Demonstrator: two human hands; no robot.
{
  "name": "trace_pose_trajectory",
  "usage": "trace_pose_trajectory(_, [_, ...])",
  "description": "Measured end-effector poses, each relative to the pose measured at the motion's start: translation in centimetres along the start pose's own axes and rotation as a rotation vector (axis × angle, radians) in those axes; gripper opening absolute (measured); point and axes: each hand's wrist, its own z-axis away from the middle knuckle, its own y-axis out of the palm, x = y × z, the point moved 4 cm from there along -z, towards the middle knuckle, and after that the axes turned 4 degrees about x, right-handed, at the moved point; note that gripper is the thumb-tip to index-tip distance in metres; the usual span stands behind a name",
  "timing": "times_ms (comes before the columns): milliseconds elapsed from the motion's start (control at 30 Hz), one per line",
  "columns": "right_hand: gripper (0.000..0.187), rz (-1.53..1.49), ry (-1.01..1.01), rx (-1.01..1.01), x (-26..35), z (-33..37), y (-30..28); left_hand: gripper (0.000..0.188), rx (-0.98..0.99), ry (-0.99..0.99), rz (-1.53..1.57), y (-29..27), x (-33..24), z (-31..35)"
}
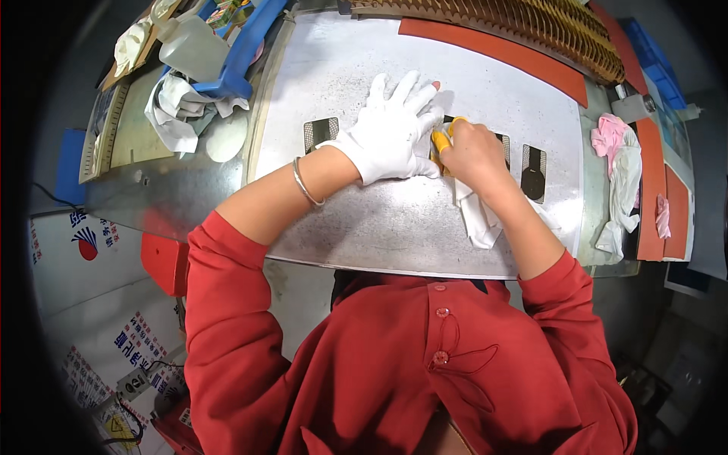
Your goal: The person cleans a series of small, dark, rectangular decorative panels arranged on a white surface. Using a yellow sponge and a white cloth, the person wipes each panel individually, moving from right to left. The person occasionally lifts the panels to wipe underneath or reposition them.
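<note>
Gloved left hand (387, 133) splayed wide over the tabletop (364, 235), and the right hand (476, 155), just beside, grips white cloth (478, 220)!

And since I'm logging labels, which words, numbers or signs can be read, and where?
White panel, lower left: blue and red characters beside a red-and-blue emblem; I won't copy the wording.
Yellow label, lower left: print too blurred to read.
Green pack, upper left: print too small to read.

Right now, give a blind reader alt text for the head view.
A person's white-gloved left hand spreads over a grey worktable beside their right hand, which wears yellow finger cots above a white cloth. Black-and-mesh rectangles flank them.
</note>
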Motion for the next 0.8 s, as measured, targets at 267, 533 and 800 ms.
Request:
trace_pose_trajectory(267, [0.019,-0.036,-0.072,-0.052,0.5,2.4,0.3,0.088,-0.027,0.099,-0.063,-0.2,-0.3,0.0])
trace_pose_trajectory(533, [0.016,-0.052,-0.131,-0.033,0.7,5.1,1.2,0.107,0.104,0.051,-0.072,-0.7,-0.8,-0.2])
trace_pose_trajectory(800, [0.021,0.047,-0.254,0.05,1.6,6.8,-0.9,0.107,0.121,-0.125,0.042,-2.8,1.8,2.2])
